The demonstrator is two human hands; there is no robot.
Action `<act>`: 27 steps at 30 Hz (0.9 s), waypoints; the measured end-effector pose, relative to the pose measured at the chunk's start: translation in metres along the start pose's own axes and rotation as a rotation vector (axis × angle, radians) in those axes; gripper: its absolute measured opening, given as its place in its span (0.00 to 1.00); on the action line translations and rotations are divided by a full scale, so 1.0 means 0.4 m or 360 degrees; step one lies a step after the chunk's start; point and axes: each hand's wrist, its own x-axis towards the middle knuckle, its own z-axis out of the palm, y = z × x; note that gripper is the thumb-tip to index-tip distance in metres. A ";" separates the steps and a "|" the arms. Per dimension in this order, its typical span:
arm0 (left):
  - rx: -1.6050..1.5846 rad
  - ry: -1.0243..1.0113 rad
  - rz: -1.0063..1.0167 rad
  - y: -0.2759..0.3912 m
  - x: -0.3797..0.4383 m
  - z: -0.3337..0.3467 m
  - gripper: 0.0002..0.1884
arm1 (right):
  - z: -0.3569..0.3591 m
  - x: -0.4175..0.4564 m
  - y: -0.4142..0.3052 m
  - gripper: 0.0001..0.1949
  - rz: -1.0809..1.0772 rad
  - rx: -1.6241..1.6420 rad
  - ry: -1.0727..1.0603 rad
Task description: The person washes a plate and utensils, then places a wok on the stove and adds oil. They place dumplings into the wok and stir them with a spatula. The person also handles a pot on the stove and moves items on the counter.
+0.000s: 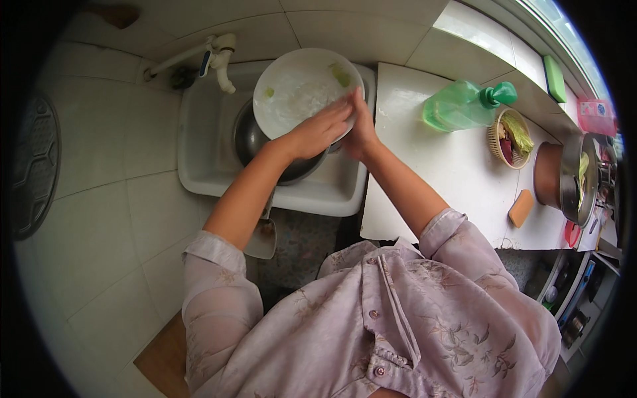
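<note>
A white bowl (298, 74), shallow and wide, is tilted up over the sink (199, 169) and a dark metal pan (249, 139). Water moves about inside it, and green leaf bits (341, 74) cling near its upper right. My right hand (363, 127) holds the bowl at its right rim, some fingers hidden behind. Across the lower right inside of the bowl lies my left hand (318, 128), its blurred fingers extended and close to the right hand. Whether it also grips the rim cannot be seen.
A white tap (221, 64) juts out left of the bowl. On the white counter (428, 169) are a green pump bottle (453, 107), a small basket (497, 142) of vegetable pieces, an orange sponge (521, 209) and a metal pot (570, 184). A green sponge (554, 78) sits on the ledge.
</note>
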 end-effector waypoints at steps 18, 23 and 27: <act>-0.0013 0.0364 -0.0194 -0.005 0.047 0.092 0.26 | -0.045 0.029 0.024 0.37 0.0012 0.0069 0.0031; 0.0827 -0.0038 -0.0340 0.000 -0.104 0.016 0.24 | -0.085 0.032 -0.029 0.39 -0.0117 -0.0073 -0.0006; 0.1551 0.0212 -0.0456 -0.080 -0.082 -0.035 0.24 | -0.080 -0.008 -0.039 0.40 0.0041 -0.0232 0.0013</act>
